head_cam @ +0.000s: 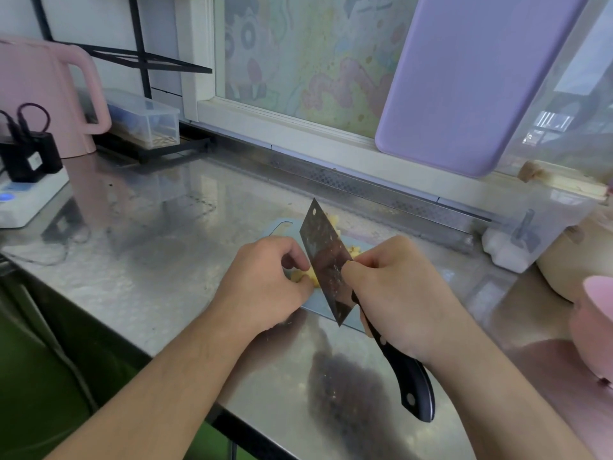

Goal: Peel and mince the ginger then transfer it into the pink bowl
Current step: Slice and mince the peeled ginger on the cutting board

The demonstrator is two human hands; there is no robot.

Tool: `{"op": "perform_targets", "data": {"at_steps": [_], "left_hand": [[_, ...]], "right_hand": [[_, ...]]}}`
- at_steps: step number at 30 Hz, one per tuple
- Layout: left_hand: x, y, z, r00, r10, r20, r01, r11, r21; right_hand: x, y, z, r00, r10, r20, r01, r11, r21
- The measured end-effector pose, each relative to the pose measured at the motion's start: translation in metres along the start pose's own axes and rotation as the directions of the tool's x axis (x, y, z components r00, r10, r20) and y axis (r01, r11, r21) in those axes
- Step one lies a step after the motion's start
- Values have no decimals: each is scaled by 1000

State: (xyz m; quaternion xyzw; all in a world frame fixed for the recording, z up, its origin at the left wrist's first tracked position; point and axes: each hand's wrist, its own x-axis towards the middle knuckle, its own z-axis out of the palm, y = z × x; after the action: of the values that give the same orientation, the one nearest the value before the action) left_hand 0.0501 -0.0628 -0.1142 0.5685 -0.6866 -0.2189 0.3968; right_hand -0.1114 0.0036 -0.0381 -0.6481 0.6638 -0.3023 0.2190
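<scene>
Ginger [303, 276]: yellow pieces at centre frame on a small pale blue cutting board [316, 305], partly hidden behind the blade; more bits show past the blade's far side.
Left hand [265, 280]: grip curled, fingertips and thumb pinching the ginger just beside the blade.
Right hand [401, 293]: grip wrapped round the black handle of the cleaver [326, 260], thumb and forefinger pressed against the blade's flat.
Cleaver: tilted, tip toward the upper centre, ginger flecks stuck to the steel.
Pink bowl [593, 323]: right edge of the frame, well apart from the board.
Table [149, 260]: shiny steel, carrying board and bowl.
Upper left: pink kettle [49, 94].
Upper right: lilac board [471, 81] leaning at the window.
</scene>
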Motion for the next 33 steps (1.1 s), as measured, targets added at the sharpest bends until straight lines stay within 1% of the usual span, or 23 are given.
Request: {"op": "perform_targets", "data": {"at_steps": [8, 12, 23, 27, 33], "left_hand": [[1, -1, 1, 1000, -5, 1, 5, 1000, -20], [1, 0, 1, 1000, -12, 0, 12, 999, -36], [0, 0, 0, 1000, -16, -9, 16, 1000, -2], [-1, 0, 0, 1000, -23, -11, 23, 1000, -1], [2, -4, 2, 1000, 20, -2, -20, 1000, -10]], "right_hand": [[1, 2, 7, 1000, -2, 8, 2, 1000, -21], [2, 1, 9, 1000, 22, -9, -23, 997, -78], [5, 2, 17, 998, 57, 11, -55, 990, -132], [5, 1, 18, 996, 78, 36, -73, 990, -118], [7, 9, 12, 999, 51, 18, -49, 990, -130]]}}
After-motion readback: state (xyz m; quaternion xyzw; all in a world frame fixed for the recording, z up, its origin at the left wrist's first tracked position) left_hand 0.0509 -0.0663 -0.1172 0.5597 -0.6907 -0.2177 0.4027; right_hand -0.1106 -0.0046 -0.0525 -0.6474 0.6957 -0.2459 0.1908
